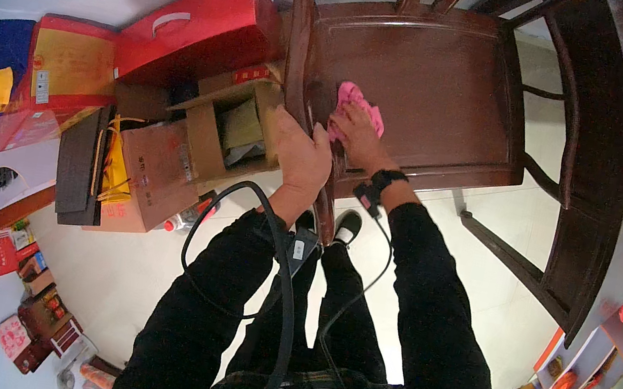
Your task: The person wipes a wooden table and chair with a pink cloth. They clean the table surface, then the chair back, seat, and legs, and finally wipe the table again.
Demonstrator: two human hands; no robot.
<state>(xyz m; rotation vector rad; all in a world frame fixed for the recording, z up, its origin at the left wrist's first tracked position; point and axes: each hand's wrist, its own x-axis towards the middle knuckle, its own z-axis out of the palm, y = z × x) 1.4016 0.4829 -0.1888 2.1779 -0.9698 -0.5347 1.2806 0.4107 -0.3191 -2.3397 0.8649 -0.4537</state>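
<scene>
A dark brown wooden armchair stands before me, its glossy seat facing up. My right hand presses a pink cloth onto the left part of the seat, close beside the armrest. The fingers lie spread over the cloth, which bunches out beyond them. My left hand rests against the curved wooden armrest, thumb raised at its near side and palm turned from view; how far the fingers wrap round the rail is hidden. Black straps with cables sit on both wrists.
Left of the chair are an open cardboard box, a closed carton, a red box with a handle and gift bags. A second dark wooden piece of furniture stands at the right. A black cable loops over my left arm.
</scene>
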